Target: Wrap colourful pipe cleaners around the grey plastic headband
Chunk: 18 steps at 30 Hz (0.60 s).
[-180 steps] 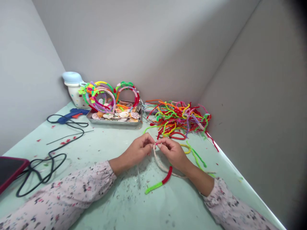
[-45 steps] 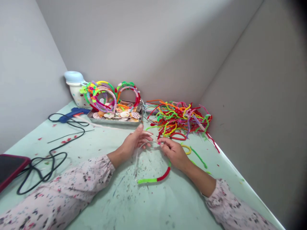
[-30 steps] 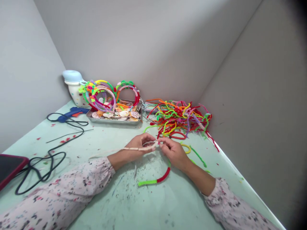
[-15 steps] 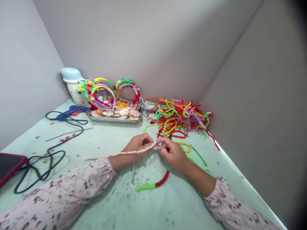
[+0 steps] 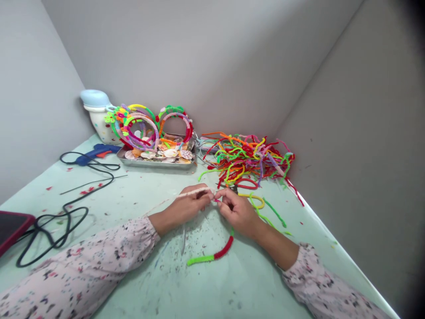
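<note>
My left hand [image 5: 190, 206] is closed, pinching a pale pink pipe cleaner [image 5: 191, 192] whose tail runs back over the hand, blurred toward the wrist. Almost touching its fingertips, my right hand [image 5: 239, 212] is pinched on a headband [image 5: 224, 250]. The headband's lower end, covered in red and bright green fuzzy wrapping, curves out beneath that hand. A bit of dark pink [image 5: 217, 200] shows at the right fingertips. Below my left hand hangs a thin grey strip [image 5: 183, 239]; fingers hide whether it joins the headband.
Scissors [image 5: 247, 183] with red and yellow handles lie beyond my right hand, before a heap of colourful pipe cleaners [image 5: 249, 155]. Finished headbands [image 5: 142, 128] stand on a metal tray [image 5: 156, 164] of shells. Leftward are a blue glue gun [image 5: 96, 153], black cable [image 5: 66, 212], phone [image 5: 15, 230] and white jar [image 5: 99, 122].
The pale pink pipe cleaner's tail has swung up from along my left wrist to above the back of the hand. My left fingers have turned slightly; my right hand has barely moved.
</note>
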Each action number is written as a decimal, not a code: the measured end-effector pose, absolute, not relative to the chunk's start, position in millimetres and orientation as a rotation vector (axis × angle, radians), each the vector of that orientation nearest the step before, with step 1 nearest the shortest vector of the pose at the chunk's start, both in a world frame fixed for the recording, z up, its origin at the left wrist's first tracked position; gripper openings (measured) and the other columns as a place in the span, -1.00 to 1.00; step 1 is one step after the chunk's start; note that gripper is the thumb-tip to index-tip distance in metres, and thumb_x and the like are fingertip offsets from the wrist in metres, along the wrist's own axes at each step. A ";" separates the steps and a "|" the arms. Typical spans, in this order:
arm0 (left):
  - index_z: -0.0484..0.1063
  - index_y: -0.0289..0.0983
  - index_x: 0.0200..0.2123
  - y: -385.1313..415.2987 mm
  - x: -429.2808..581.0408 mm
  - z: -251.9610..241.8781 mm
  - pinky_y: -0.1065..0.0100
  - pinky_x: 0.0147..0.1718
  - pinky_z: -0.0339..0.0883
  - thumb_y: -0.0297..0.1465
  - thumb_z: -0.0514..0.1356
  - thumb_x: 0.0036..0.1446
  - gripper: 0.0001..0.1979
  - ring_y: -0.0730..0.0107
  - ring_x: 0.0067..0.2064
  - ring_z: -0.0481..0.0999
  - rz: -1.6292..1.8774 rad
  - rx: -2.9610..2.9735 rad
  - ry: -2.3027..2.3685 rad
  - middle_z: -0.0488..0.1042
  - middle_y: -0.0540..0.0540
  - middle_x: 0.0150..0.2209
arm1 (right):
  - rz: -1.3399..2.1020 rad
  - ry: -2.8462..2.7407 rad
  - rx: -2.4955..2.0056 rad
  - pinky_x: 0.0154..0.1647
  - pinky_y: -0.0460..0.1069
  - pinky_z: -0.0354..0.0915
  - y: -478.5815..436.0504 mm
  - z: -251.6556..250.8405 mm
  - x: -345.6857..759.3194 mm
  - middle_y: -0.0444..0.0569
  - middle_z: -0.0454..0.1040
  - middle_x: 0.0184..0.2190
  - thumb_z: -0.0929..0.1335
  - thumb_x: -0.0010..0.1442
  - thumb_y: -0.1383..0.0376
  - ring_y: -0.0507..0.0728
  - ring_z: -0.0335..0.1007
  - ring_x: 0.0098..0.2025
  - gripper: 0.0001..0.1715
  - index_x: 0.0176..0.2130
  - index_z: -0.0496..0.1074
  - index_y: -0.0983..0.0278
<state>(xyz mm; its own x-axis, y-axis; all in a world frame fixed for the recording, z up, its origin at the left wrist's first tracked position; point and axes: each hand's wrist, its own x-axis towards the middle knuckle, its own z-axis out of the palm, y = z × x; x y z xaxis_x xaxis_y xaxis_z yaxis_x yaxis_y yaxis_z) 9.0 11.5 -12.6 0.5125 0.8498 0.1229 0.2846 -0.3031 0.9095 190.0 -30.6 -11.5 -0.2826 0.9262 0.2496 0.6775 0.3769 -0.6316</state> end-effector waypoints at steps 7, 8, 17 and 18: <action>0.39 -0.27 -0.39 11.3 9.8 -12.6 0.47 -0.47 0.14 -0.27 0.05 0.10 -0.79 0.50 -0.49 0.28 0.744 1.775 0.919 0.29 0.08 -0.56 | 0.513 -2.084 -1.369 -0.53 -0.12 0.01 -30.5 -12.7 188.6 -0.26 0.16 -0.66 0.24 0.14 0.35 -0.02 0.08 -0.61 -0.79 -0.18 0.35 0.25; 0.38 -0.28 -0.41 11.4 10.0 -12.6 0.47 -0.48 0.13 -0.29 0.05 0.09 -0.80 0.50 -0.50 0.27 0.750 1.763 0.914 0.28 0.08 -0.57 | 0.508 -2.090 -1.365 -0.53 -0.12 0.01 -30.5 -12.9 188.4 -0.26 0.16 -0.66 0.23 0.15 0.35 -0.02 0.07 -0.61 -0.79 -0.19 0.35 0.24; 0.34 -0.30 -0.48 10.8 9.3 -10.7 0.48 -0.53 0.08 -0.35 0.04 0.07 -0.82 0.53 -0.54 0.21 0.773 1.739 0.905 0.24 0.07 -0.58 | 0.512 -2.096 -1.323 -0.53 -0.13 0.03 -30.7 -11.9 188.3 -0.24 0.17 -0.66 0.21 0.13 0.38 -0.02 0.05 -0.62 -0.76 -0.21 0.38 0.23; 0.34 -0.30 -0.48 10.9 9.0 -11.1 0.49 -0.54 0.08 -0.36 0.04 0.07 -0.83 0.53 -0.55 0.20 0.770 1.729 0.904 0.23 0.08 -0.59 | 0.516 -2.098 -1.322 -0.53 -0.13 0.04 -30.6 -11.7 188.2 -0.24 0.19 -0.65 0.21 0.12 0.39 -0.02 0.05 -0.62 -0.75 -0.21 0.39 0.23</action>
